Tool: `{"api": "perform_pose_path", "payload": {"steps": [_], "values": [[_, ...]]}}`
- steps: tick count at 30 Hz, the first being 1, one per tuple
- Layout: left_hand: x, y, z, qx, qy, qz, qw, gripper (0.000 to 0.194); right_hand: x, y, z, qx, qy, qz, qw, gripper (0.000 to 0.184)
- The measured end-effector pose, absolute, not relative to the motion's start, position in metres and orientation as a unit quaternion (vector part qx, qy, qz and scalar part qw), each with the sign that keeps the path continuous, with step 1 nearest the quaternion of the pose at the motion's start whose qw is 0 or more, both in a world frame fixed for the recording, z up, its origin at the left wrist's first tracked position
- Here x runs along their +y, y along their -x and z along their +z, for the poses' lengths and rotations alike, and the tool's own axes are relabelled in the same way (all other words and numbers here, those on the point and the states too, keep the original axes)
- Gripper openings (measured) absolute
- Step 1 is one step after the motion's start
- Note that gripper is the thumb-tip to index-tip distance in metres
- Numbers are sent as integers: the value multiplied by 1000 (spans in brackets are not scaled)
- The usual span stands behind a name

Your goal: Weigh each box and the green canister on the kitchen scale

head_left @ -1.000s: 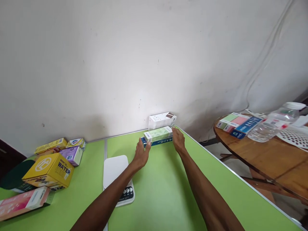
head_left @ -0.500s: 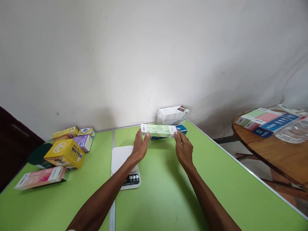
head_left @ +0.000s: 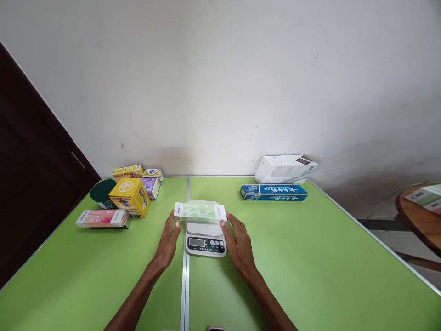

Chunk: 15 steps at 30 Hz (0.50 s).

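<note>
A slim green-and-white toothpaste box (head_left: pixel 200 212) lies level between my two hands, over the platform of a white kitchen scale (head_left: pixel 206 230). At its left end, my left hand (head_left: pixel 167 241) grips with the thumb on the near side. My right hand (head_left: pixel 239 241) has hold of the other end the same way, fingers behind. Whether the box rests on the platform or hangs just above it, I cannot tell. Below the box, the scale's dark display and round buttons show.
At left stand a yellow box (head_left: pixel 129 195), a pink toothpaste box (head_left: pixel 101 218), a purple box (head_left: pixel 150 187) and a dark green round container (head_left: pixel 103 193). A blue toothpaste box (head_left: pixel 274 192) lies at right before a white box (head_left: pixel 285 168). Beyond the table edge is a wooden table (head_left: pixel 409 207).
Both hands have carried the green-and-white box left and nearer, from in front of the blue box to over the scale. The view has turned left.
</note>
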State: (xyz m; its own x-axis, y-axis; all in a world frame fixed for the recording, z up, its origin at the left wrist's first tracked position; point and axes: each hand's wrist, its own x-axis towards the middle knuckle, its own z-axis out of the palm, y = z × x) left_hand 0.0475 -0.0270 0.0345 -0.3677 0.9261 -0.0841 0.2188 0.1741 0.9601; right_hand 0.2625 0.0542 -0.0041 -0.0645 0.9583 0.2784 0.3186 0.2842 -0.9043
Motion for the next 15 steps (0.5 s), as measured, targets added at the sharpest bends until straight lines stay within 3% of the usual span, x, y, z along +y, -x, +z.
{"api": "perform_pose_path", "payload": {"steps": [4, 9, 15], "values": [[-20, -40, 16, 640, -416, 528, 372, 84, 63, -268, -13, -602, 514, 365, 490, 63], [-10, -26, -18, 589, -331, 630, 384, 93, 81, -292, -26, -499, 536, 446, 516, 69], [-8, -23, -30, 576, -304, 664, 366, 91, 83, -296, -23, -525, 549, 426, 492, 67]]}}
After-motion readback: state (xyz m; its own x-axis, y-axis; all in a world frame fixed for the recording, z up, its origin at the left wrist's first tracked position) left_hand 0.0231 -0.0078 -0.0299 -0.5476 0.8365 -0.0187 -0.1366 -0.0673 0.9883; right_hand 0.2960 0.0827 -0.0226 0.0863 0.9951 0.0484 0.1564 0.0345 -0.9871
